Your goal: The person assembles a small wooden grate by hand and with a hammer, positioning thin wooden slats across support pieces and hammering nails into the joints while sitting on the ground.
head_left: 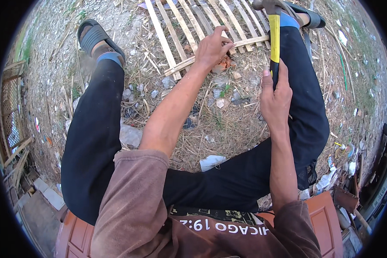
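My left hand (213, 46) reaches forward and pinches something small against the cross strip of a bamboo slat panel (189, 23) lying on the ground. What it pinches is too small to tell. My right hand (275, 99) grips the black and yellow handle of a hammer (274, 36), held upright with its steel head near the top edge of the view. I sit on a low red-brown stool (327, 219) with both legs in black trousers spread around the panel's near end.
Dry straw, stones and scraps of litter cover the ground between my legs. A white scrap (210, 162) lies near my thigh. My sandalled feet (94, 36) flank the panel. A bamboo cage or frame (10, 99) stands at the left edge, junk at the lower right.
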A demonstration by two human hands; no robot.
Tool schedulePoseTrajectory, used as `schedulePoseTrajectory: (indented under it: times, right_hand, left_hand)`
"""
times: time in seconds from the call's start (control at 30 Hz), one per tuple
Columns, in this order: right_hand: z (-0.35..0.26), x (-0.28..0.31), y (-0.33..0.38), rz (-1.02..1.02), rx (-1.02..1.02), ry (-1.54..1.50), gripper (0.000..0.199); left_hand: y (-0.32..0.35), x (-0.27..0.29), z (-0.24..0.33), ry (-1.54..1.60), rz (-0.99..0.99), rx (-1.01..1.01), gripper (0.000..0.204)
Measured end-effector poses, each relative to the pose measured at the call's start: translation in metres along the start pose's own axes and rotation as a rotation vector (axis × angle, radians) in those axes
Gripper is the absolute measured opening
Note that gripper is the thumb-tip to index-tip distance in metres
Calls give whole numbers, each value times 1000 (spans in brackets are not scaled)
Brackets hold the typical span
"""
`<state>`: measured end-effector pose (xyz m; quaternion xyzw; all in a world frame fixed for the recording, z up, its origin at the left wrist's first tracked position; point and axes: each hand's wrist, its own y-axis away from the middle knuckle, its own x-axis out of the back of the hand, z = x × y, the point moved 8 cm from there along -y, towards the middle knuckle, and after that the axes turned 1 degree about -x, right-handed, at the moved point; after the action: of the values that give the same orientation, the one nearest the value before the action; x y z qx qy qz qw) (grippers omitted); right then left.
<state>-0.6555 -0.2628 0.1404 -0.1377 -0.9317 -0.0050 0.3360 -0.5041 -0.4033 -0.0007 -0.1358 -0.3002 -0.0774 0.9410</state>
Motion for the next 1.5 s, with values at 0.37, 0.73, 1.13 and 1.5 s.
schedulePoseTrajectory:
  times: [0.37,0.73,1.13,1.5]
  right_hand:
    - [1,4,-1,-6,-145,-145,36]
    - [10,-10,4,-87,-191,-117,33]
    - [19,-9,2,16,-139,-198,37]
    - [5,-9,11,25,-18,-20,37]
  left_hand:
    - [1,0,0,-9,-36,21,49]
    - [0,1,0,-23,-8,-14,47]
    - [3,0,-4,-16,-27,37,49]
    - [2,4,4,-49,48,-50,52]
